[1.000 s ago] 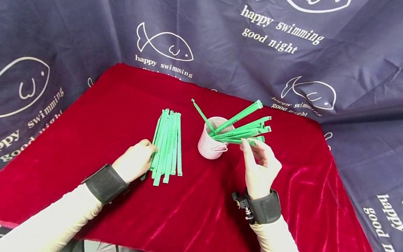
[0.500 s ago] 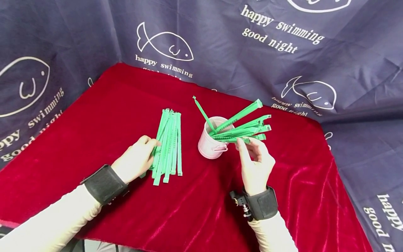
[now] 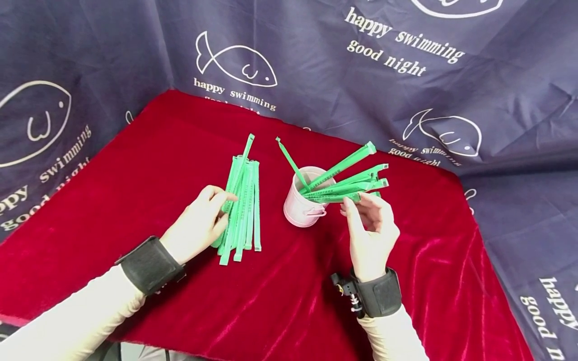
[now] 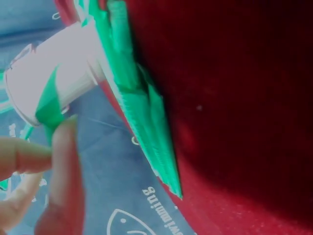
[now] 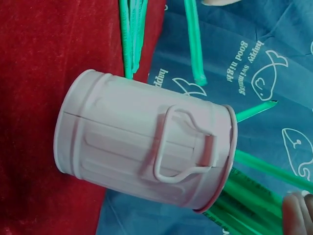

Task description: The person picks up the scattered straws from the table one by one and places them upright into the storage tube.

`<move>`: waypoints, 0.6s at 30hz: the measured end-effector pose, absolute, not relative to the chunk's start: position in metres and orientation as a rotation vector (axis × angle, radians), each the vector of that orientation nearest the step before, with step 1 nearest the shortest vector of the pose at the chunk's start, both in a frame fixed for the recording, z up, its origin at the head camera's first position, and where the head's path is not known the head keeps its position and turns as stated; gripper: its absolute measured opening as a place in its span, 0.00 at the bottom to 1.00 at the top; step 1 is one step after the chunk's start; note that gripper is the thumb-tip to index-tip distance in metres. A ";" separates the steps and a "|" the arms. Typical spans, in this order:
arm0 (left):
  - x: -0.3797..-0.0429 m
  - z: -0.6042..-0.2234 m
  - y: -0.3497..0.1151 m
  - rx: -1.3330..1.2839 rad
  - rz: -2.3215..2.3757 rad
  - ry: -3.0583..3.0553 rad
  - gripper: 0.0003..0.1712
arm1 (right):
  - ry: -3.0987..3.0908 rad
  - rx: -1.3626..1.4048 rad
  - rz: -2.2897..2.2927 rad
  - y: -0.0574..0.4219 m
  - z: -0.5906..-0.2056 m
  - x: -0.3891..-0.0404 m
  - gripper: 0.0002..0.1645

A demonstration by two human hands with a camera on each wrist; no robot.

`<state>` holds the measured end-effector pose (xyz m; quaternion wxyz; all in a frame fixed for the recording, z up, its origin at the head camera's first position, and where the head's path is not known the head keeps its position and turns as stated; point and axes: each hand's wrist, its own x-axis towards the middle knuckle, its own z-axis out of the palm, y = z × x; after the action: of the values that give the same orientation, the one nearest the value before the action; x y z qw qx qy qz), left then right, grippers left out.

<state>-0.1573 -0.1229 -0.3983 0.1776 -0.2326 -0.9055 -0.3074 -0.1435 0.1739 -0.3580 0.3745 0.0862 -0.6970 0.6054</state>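
Between the thumb and fingers of my left hand [image 3: 195,224] is a slim green wrapped straw [image 3: 248,146], raised over the pile and slanting up to the right. In the left wrist view the pinched end of that straw [image 4: 50,105] shows near the fingertips. Beneath lies a pile of similar straws [image 3: 250,210], side by side on the red cloth. My right hand [image 3: 374,240] pinches the outer end of a straw [image 3: 336,198] that leans out of a small pale pink bucket [image 3: 301,213]. Several other straws fan out over the bucket's rim, most toward the right.
Red velvety cloth [image 3: 280,301] covers the table. Behind it hangs a dark blue curtain [image 3: 311,65] with white fish prints and lettering. A wire handle [image 5: 161,147] sticks out from the bucket's side. Black straps [image 3: 151,263] wrap both wrists.
My left hand has lifted a straw above the pile, its far end now rising past the others. My right hand has shifted slightly left, still at the straw ends by the bucket.
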 end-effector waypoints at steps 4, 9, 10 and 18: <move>-0.158 -0.395 -0.120 -0.703 -0.906 -2.454 0.17 | -1.663 0.238 1.617 0.170 -0.356 -0.140 0.18; -0.155 -0.391 -0.115 -0.799 -0.887 -2.334 0.18 | -1.637 0.273 1.626 0.166 -0.351 -0.136 0.18; -0.154 -0.391 -0.114 -0.823 -0.878 -2.318 0.19 | -1.643 0.286 1.630 0.164 -0.350 -0.135 0.17; -0.147 -0.384 -0.109 -1.031 -0.847 -2.182 0.25 | -1.706 0.433 1.668 0.156 -0.342 -0.127 0.12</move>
<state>-0.1466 -0.1087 -0.3839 0.2878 -0.3860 -0.8171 -0.3170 -0.1265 0.1558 -0.3425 0.3507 0.1672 -0.6587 0.6443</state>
